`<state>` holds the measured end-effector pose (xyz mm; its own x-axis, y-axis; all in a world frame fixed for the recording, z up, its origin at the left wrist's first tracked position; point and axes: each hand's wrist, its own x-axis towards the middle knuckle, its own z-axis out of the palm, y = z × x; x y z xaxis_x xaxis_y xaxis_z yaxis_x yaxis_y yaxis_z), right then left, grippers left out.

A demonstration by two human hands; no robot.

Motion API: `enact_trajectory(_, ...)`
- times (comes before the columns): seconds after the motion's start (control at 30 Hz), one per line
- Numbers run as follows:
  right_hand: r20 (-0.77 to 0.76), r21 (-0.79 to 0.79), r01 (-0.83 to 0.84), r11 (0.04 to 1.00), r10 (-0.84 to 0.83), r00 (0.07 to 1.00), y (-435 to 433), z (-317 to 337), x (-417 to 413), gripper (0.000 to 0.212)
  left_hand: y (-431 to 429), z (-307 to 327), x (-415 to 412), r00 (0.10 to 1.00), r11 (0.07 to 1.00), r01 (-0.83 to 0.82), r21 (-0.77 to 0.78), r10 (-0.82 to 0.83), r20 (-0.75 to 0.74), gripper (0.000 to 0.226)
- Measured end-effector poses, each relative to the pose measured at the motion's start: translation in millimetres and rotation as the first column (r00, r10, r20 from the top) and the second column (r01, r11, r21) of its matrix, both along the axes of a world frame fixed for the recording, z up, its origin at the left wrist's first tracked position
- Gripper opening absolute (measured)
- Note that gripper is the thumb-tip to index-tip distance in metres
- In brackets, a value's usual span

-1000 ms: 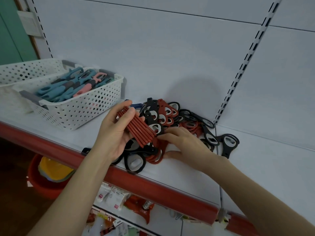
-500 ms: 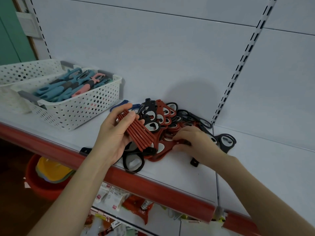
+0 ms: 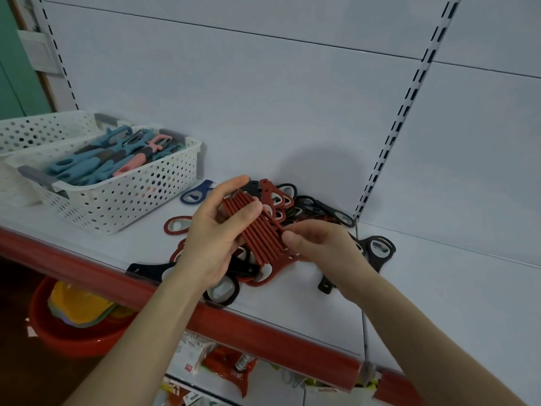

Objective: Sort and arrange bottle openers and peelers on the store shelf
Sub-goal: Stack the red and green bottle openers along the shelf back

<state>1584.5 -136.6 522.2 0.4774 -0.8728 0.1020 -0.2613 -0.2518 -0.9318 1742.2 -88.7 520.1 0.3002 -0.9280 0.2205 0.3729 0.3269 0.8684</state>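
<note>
My left hand (image 3: 215,235) grips a stack of several red bottle openers (image 3: 257,232) held edge-up above the shelf. My right hand (image 3: 325,247) pinches the right end of that stack, at a red opener on its outer side. Under and behind both hands lies a loose pile of red and black bottle openers (image 3: 295,200). One black opener (image 3: 377,249) lies to the right, a blue opener (image 3: 196,194) and a single red opener (image 3: 177,225) to the left. Blue, grey and pink peelers (image 3: 111,156) fill a white perforated basket (image 3: 126,197) at the left.
The white shelf (image 3: 292,309) has a red front edge (image 3: 263,332) close to my wrists. A second white basket (image 3: 38,130) stands behind the first. A slotted upright (image 3: 389,136) runs up the back panel. Below, a red basin (image 3: 70,329) and packaged goods (image 3: 222,367) sit lower down.
My right hand left the pile and rose to the right end of the red stack in my left hand. The left hand lifted slightly. A single red opener now shows at the left.
</note>
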Motion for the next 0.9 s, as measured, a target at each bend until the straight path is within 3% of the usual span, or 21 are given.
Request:
enact_trajectory(0.17, -0.072, -0.037, -0.157, 0.987, 0.154, 0.985, -8, 7, 0, 0.012, 6, 3, 10, 0.993, 0.997, -0.073, -0.021, 0.075, 0.096, 0.031)
enact_trajectory(0.23, -0.330, -0.212, -0.195, 0.958, 0.118, 0.937, -17, 2, -4, 0.018, 8, 2, 18, 0.995, 0.996, -0.090, -0.011, 0.090, 0.048, 0.029)
enact_trajectory(0.3, -0.590, -0.349, -0.314, 0.883, 0.053, 0.806, -22, -7, -5, 0.027, 9, 1, 26, 0.994, 0.994, -0.109, 0.006, 0.108, 0.020, 0.028)
enact_trajectory(0.37, -0.716, -0.384, -0.433, 0.815, 0.034, 0.698, -25, -19, -6, 0.031, 10, -1, 29, 0.993, 0.993, -0.118, 0.021, 0.118, 0.011, 0.022)
enact_trajectory(0.43, -0.749, -0.391, -0.435, 0.811, -0.006, 0.662, -25, -20, -9, 0.030, 9, -3, 28, 0.992, 0.992, -0.127, 0.027, 0.126, 0.031, 0.019)
enact_trajectory(0.6, -0.623, -0.441, -0.291, 0.849, -0.056, 0.781, -30, -1, -35, 0.019, 8, -5, 26, 0.994, 0.994, -0.103, 0.028, 0.102, 0.044, 0.027)
enact_trajectory(0.67, -0.481, -0.460, -0.126, 0.879, -0.128, 0.867, -30, 8, -44, 0.017, 7, -6, 24, 0.995, 0.995, -0.091, 0.035, 0.090, 0.042, 0.029)
enact_trajectory(0.77, -0.170, -0.363, 0.090, 0.927, -0.161, 0.972, -22, 17, -43, 0.018, 3, -7, 16, 0.996, 0.997, -0.068, 0.043, 0.065, 0.065, 0.032)
enact_trajectory(0.9, -0.068, -0.242, -0.057, 0.969, 0.041, 0.997, -4, 13, -13, 0.023, -1, -4, 4, 0.997, 0.999, -0.016, 0.040, 0.013, 0.081, 0.035)
